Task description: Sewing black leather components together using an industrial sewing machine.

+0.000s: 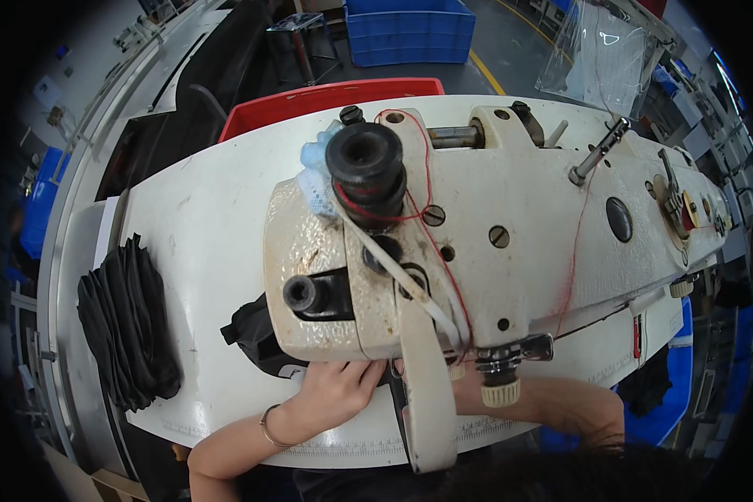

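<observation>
A white industrial sewing machine (pixel 544 217) fills the middle of the view, with red thread running over its head. Under the left end of that head lies a black fabric piece (pixel 259 335) bearing a small white label (pixel 293 371). My left hand (pixel 335 395) is at the fabric's near edge, its fingers bent and close together on the cloth, the tips hidden beneath the machine. My right forearm (pixel 535 399) reaches in from the right behind the tension knob. Machine parts cover nearly all of my right hand, so its fingers cannot be made out.
A stack of folded black fabric pieces (pixel 130 326) lies at the white table's (pixel 201 226) left side. Behind the table is a red bin (pixel 335 89), with a blue crate (pixel 410 33) farther off. More black cloth (pixel 647 385) sits in a blue container at the right.
</observation>
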`<state>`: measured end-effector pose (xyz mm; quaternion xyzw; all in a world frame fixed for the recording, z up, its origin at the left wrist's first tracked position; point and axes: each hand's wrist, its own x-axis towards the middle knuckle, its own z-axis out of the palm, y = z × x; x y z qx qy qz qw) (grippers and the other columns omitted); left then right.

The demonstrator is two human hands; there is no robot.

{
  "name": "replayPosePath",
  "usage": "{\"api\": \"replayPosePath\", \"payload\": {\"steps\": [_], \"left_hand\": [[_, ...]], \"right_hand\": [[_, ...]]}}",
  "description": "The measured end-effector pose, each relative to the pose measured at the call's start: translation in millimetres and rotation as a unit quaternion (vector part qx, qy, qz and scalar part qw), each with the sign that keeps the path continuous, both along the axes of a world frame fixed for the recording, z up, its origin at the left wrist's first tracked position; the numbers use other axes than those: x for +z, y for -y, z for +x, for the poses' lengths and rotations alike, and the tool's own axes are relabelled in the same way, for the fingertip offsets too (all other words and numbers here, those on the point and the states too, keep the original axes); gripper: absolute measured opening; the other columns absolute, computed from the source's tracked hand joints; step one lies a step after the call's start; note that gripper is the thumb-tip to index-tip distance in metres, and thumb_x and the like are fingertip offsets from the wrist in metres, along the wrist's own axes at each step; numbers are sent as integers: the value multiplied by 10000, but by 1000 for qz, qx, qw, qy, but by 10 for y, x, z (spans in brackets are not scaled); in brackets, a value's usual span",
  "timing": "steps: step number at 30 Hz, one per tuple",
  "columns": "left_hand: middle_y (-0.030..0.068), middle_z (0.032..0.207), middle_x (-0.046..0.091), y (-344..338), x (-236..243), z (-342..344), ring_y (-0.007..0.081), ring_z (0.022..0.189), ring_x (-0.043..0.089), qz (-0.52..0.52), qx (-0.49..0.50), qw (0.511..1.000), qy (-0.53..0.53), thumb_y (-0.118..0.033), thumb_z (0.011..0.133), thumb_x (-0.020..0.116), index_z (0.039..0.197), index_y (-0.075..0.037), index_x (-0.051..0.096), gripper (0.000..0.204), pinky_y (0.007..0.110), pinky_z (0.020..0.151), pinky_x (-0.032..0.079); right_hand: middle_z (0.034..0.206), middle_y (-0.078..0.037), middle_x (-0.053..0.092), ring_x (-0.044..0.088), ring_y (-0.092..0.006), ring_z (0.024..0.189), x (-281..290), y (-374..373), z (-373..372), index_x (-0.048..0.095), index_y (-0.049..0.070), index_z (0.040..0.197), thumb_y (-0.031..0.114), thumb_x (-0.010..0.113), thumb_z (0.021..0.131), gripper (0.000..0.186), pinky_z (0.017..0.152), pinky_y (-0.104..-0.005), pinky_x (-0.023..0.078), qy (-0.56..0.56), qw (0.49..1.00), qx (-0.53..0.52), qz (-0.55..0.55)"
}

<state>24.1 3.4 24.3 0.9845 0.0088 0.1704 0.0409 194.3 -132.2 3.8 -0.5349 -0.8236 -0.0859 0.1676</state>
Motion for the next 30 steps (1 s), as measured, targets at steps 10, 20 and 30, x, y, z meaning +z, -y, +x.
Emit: {"api": "replayPosePath", "payload": {"steps": [10,20,30], "left_hand": [[141,1031,610,-154,-133,86,322,976,589,-39,-1,999,9,-59,620,633,955,-14,689,342,439,804,486],[129,986,634,-226,-121,117,305,934,609,-67,0,997,28,-66,617,614,926,-14,692,323,444,791,487],[119,1016,629,-253,-195,120,299,968,601,-50,-4,998,43,-67,646,599,934,-35,683,302,435,827,479]], "right_hand": [[816,-68,634,644,-230,799,-129,-116,-16,647,57,912,88,621,667,249,715,-384,518,-223,972,2,-72],[1093,-56,662,607,-142,1029,-86,-97,-30,632,81,1109,105,625,798,311,922,-302,453,-490,828,-130,-239],[1131,-39,645,569,-122,1077,-193,-70,-6,622,104,1164,61,585,811,357,956,-295,413,-419,883,-107,-180]]}}
